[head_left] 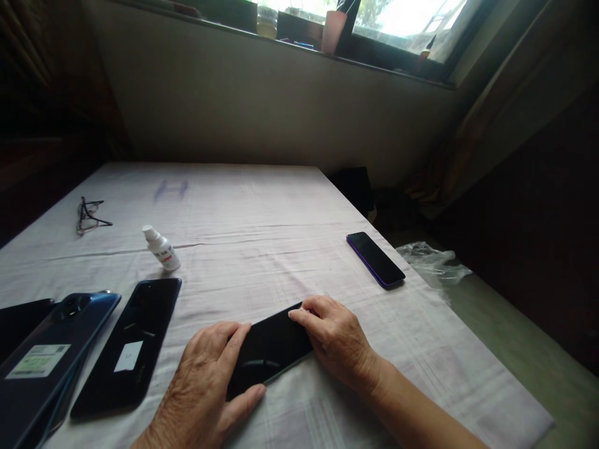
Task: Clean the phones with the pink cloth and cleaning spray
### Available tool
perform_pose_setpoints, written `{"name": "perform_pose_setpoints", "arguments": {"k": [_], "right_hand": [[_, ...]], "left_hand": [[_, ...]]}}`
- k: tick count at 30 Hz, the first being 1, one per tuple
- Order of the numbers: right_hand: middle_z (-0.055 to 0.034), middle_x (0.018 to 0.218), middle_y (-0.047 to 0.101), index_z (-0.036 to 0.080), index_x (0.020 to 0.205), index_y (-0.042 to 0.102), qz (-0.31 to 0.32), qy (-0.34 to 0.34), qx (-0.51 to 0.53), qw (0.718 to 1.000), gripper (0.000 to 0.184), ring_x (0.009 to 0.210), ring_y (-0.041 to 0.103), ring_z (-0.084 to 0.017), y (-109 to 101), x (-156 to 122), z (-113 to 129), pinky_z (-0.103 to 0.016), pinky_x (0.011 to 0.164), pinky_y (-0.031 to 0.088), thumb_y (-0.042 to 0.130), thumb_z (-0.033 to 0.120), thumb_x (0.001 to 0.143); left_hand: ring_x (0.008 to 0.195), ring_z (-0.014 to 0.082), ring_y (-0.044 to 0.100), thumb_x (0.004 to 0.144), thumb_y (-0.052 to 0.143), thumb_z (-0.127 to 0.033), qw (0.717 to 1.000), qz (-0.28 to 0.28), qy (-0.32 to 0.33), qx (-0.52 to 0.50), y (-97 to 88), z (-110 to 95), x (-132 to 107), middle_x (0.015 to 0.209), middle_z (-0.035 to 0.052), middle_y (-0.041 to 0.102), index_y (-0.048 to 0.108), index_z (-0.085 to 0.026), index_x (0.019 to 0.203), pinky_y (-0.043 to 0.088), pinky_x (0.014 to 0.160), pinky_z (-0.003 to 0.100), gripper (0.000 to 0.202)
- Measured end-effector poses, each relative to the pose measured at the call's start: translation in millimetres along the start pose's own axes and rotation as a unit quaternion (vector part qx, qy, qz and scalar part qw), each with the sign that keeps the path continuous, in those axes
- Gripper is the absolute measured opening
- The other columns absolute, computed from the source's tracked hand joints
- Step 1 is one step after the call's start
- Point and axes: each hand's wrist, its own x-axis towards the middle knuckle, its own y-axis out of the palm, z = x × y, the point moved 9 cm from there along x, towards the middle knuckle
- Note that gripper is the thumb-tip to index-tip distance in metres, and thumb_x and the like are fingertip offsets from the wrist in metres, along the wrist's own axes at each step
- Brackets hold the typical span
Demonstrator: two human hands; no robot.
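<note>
A black phone [269,352] lay flat on the table [262,206], close to the near edge, right in front of the person. The table had a pale cloth over it.

The left hand [210,380] held the near end of the black phone. Its thumb was pressed on one long side and its first finger lay along the other side, so the phone was squeezed between them. The right hand [337,340] was on the far end. Its fingers were bent down and pinched that corner. There may have been something small and white under those fingertips, but it was too tiny to tell.

Just to the left of the hands lay a dark phone with a white sticker [128,346], back side up. Beside that one was a blue phone [51,355] with a label on it. A little white bottle [161,248] lay tipped over, farther back. A pair of glasses [88,215] sat well off to the left. A purple phone [375,259] lay near the right edge of the table, apart from the hands.
</note>
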Motion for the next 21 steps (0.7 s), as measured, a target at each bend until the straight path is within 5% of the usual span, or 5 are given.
{"name": "perform_pose_setpoints", "arguments": {"k": [8, 14, 21], "right_hand": [[-0.005, 0.091, 0.068, 0.022, 0.106, 0.071, 0.006, 0.002, 0.028, 1.0, 0.027, 0.079, 0.064, -0.016, -5, -8, 7, -0.026, 0.071, 0.053, 0.051, 0.007, 0.094], [-0.0061, 0.095, 0.068, 0.022, 0.118, 0.066, -0.065, 0.109, 0.08, 0.989, 0.029, 0.086, 0.067, -0.018, -31, -32, -18, -0.028, 0.075, 0.057, 0.05, 0.009, 0.098], [-0.0057, 0.092, 0.068, 0.021, 0.109, 0.067, -0.02, 0.131, 0.062, 0.989, 0.019, 0.08, 0.067, -0.018, -13, -26, -11, -0.028, 0.073, 0.056, 0.05, 0.018, 0.102]], "left_hand": [[0.112, 0.0342, 0.063, 0.075, 0.074, -0.049, 1.0, 0.0, 0.007, 0.001, -2.3, -1, 1, 0.125, 0.0105, 0.066, 0.049, -0.027, 0.14, 0.051, 0.097, 0.046, 0.073], [0.112, 0.0357, 0.063, 0.077, 0.071, -0.053, 0.999, -0.016, -0.027, 0.025, -7.3, 8, -4, 0.124, 0.0106, 0.067, 0.044, -0.031, 0.143, 0.049, 0.097, 0.049, 0.074], [0.112, 0.0349, 0.064, 0.072, 0.073, -0.05, 0.999, 0.024, 0.008, 0.043, -15.6, 2, -13, 0.128, 0.0081, 0.067, 0.036, -0.031, 0.151, 0.051, 0.095, 0.045, 0.089]]}}
